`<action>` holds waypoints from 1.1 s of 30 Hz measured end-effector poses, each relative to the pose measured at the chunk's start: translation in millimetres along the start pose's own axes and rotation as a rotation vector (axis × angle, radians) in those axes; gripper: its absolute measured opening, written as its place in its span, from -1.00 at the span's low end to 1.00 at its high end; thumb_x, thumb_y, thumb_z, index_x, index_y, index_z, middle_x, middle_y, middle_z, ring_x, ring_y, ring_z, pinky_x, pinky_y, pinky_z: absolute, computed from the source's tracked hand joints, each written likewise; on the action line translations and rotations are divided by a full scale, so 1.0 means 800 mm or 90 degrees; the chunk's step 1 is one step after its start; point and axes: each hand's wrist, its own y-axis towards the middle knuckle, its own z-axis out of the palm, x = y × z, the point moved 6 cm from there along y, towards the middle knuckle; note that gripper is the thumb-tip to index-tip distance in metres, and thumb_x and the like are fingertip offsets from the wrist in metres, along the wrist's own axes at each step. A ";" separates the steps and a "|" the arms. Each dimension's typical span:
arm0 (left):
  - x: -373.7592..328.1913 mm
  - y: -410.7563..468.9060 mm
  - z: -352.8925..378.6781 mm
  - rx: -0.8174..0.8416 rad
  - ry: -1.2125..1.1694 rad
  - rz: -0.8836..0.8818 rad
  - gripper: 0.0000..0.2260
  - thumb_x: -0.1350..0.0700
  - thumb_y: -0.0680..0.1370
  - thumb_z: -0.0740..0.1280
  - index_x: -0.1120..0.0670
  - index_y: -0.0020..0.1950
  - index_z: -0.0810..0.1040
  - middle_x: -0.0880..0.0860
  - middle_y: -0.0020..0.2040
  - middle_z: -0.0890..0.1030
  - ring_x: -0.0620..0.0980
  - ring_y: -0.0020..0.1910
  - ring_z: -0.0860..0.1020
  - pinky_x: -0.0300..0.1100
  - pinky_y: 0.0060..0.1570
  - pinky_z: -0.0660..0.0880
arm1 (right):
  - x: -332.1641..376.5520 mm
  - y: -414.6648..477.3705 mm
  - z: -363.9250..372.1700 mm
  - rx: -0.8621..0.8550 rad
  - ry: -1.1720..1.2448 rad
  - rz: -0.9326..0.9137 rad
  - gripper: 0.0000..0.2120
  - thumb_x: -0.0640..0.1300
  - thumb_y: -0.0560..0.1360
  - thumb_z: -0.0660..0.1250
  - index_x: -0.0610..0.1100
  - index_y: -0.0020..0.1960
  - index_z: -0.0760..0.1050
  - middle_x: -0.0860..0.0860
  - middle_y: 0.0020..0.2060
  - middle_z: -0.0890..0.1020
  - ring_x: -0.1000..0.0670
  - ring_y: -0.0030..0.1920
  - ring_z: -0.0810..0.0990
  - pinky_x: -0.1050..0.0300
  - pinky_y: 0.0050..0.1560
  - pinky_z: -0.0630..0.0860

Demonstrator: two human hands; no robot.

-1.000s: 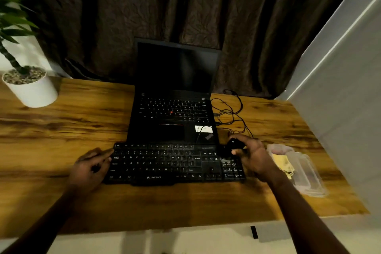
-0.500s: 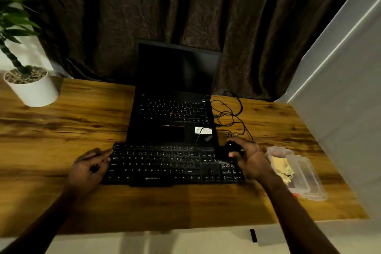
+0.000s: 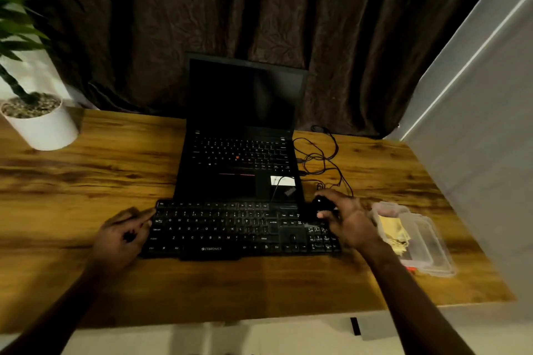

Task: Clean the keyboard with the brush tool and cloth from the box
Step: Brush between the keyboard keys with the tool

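A black keyboard [image 3: 230, 228] lies on the wooden table in front of a laptop. My left hand [image 3: 121, 236] rests against its left end, with the index finger straight along the top corner. My right hand [image 3: 349, 222] grips a black brush tool [image 3: 318, 206] over the keyboard's upper right corner, above the number pad. The bristles are too dark to make out. A clear plastic box [image 3: 427, 242] sits open to the right of that hand. A yellow cloth [image 3: 393, 232] lies inside it.
An open black laptop [image 3: 242, 135] stands right behind the keyboard. Tangled black cables [image 3: 320, 158] lie to its right. A white plant pot [image 3: 40, 124] sits at the far left. A grey wall panel [image 3: 476, 124] borders the table's right side.
My right hand has shifted the brush tool slightly left over the keyboard's upper right corner. My left hand has stayed at the left end.
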 end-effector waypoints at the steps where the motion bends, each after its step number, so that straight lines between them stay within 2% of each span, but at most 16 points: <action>1: 0.002 0.000 0.001 0.006 0.002 -0.004 -0.56 -0.07 0.55 0.22 0.22 0.21 0.63 0.04 -0.22 0.55 -0.16 -0.23 0.46 -0.40 -0.21 0.36 | -0.010 0.002 -0.002 -0.010 0.008 0.001 -0.58 -0.20 0.52 0.41 0.21 0.25 0.46 0.06 0.04 0.60 0.04 0.02 0.58 0.26 -0.13 0.55; 4: 0.003 0.002 0.001 0.012 0.006 -0.005 -0.57 -0.05 0.55 0.22 0.22 0.21 0.63 0.01 -0.22 0.54 -0.20 -0.21 0.45 -0.42 -0.21 0.35 | -0.043 -0.005 -0.020 -0.009 -0.021 0.018 -0.57 -0.23 0.50 0.41 0.13 0.28 0.49 -0.06 0.08 0.63 -0.08 0.06 0.61 -0.02 0.03 0.63; 6: 0.002 0.002 0.001 0.010 0.016 -0.004 -0.58 -0.04 0.55 0.22 0.23 0.20 0.64 0.00 -0.23 0.53 -0.22 -0.21 0.45 -0.49 -0.18 0.32 | -0.058 -0.007 -0.031 -0.017 -0.057 0.060 -0.53 -0.22 0.50 0.40 0.14 0.33 0.46 -0.10 0.11 0.60 -0.11 0.10 0.57 -0.09 0.10 0.59; 8: 0.003 0.001 0.001 0.013 0.023 -0.002 -0.58 -0.04 0.55 0.22 0.23 0.20 0.64 0.01 -0.23 0.54 -0.20 -0.21 0.45 -0.51 -0.17 0.31 | -0.060 -0.008 -0.029 -0.016 -0.104 0.077 -0.50 -0.19 0.51 0.39 0.17 0.37 0.42 -0.12 0.12 0.57 -0.10 0.12 0.53 -0.03 0.11 0.53; 10: 0.006 0.000 0.002 0.018 0.027 -0.011 -0.58 -0.05 0.55 0.22 0.21 0.21 0.63 0.02 -0.20 0.56 -0.18 -0.19 0.46 -0.50 -0.16 0.33 | -0.043 -0.006 -0.017 -0.010 -0.127 0.044 -0.49 -0.17 0.51 0.38 0.19 0.38 0.38 -0.08 0.11 0.57 -0.06 0.10 0.50 0.04 0.07 0.48; 14: 0.008 0.000 0.003 0.020 0.022 -0.017 -0.56 -0.08 0.54 0.22 0.19 0.22 0.63 0.01 -0.19 0.56 -0.20 -0.19 0.46 -0.49 -0.17 0.33 | -0.005 -0.002 0.005 0.018 -0.054 -0.003 -0.59 -0.19 0.56 0.35 0.09 0.36 0.46 0.03 0.06 0.54 0.04 0.06 0.48 0.33 -0.13 0.40; 15: 0.007 0.001 0.003 0.018 0.023 -0.020 -0.55 -0.09 0.54 0.21 0.19 0.21 0.64 0.01 -0.20 0.55 -0.22 -0.19 0.46 -0.51 -0.17 0.32 | -0.006 0.000 0.005 0.018 -0.008 0.002 -0.60 -0.18 0.55 0.36 0.11 0.33 0.47 0.03 0.07 0.55 0.02 0.07 0.51 0.31 -0.12 0.48; 17: 0.002 0.002 0.001 0.011 0.020 -0.014 -0.52 -0.13 0.55 0.21 0.21 0.20 0.65 0.02 -0.21 0.55 -0.27 -0.18 0.46 -0.55 -0.17 0.30 | -0.020 -0.001 -0.005 -0.008 0.034 0.013 -0.62 -0.10 0.51 0.38 0.22 0.27 0.48 0.00 0.08 0.60 -0.03 0.08 0.60 0.03 -0.05 0.66; 19: -0.003 0.001 0.000 0.000 0.008 -0.003 -0.44 -0.21 0.58 0.17 0.24 0.18 0.65 0.07 -0.21 0.58 -0.22 -0.20 0.46 -0.55 -0.19 0.30 | -0.041 -0.003 -0.018 -0.015 0.003 0.013 -0.62 -0.08 0.47 0.37 0.25 0.22 0.48 -0.01 0.04 0.64 -0.03 0.04 0.62 -0.07 0.01 0.65; 21: -0.004 0.001 -0.001 -0.001 -0.008 0.000 -0.39 -0.27 0.60 0.13 0.24 0.20 0.64 0.06 -0.22 0.57 -0.19 -0.22 0.45 -0.51 -0.21 0.32 | -0.054 -0.006 -0.026 -0.012 -0.026 0.037 -0.57 -0.17 0.48 0.37 0.22 0.25 0.47 -0.02 0.04 0.64 -0.04 0.05 0.61 -0.06 0.04 0.62; 23: -0.001 0.001 -0.002 0.004 -0.018 -0.001 -0.40 -0.26 0.61 0.13 0.23 0.22 0.62 0.01 -0.22 0.54 -0.21 -0.23 0.45 -0.47 -0.23 0.32 | -0.054 -0.008 -0.027 -0.010 -0.064 0.046 -0.54 -0.17 0.49 0.37 0.22 0.30 0.44 -0.04 0.07 0.62 -0.07 0.07 0.58 -0.03 0.07 0.59; 26: 0.002 0.002 0.000 0.011 -0.012 0.007 -0.44 -0.22 0.61 0.15 0.23 0.23 0.62 -0.01 -0.21 0.52 -0.21 -0.23 0.45 -0.43 -0.24 0.34 | -0.032 -0.002 -0.011 0.005 -0.051 0.026 -0.54 -0.18 0.50 0.38 0.20 0.31 0.45 -0.01 0.07 0.60 -0.04 0.08 0.54 0.06 0.02 0.56; 28: -0.001 0.003 0.000 0.011 0.004 0.008 -0.50 -0.14 0.59 0.19 0.24 0.21 0.63 0.00 -0.21 0.52 -0.27 -0.22 0.45 -0.50 -0.23 0.32 | -0.011 0.001 0.002 0.024 -0.012 0.006 -0.60 -0.08 0.51 0.37 0.29 0.25 0.45 0.03 0.06 0.57 -0.02 0.06 0.55 0.12 -0.07 0.58; 30: -0.003 0.004 0.000 0.003 0.019 0.011 -0.51 -0.12 0.58 0.19 0.26 0.18 0.64 0.00 -0.24 0.51 -0.35 -0.20 0.44 -0.57 -0.23 0.27 | -0.002 0.003 0.007 0.026 0.034 -0.014 -0.63 0.01 0.50 0.35 0.40 0.19 0.42 0.00 0.06 0.59 -0.04 0.07 0.58 0.03 -0.05 0.64; 33: -0.003 0.005 0.002 0.008 0.005 0.013 -0.42 -0.22 0.62 0.13 0.26 0.18 0.64 0.00 -0.26 0.50 -0.36 -0.20 0.43 -0.59 -0.20 0.26 | -0.009 -0.002 -0.011 0.000 0.042 -0.021 -0.53 -0.23 0.48 0.42 0.32 0.14 0.49 0.03 0.03 0.65 0.02 0.05 0.63 0.03 -0.03 0.66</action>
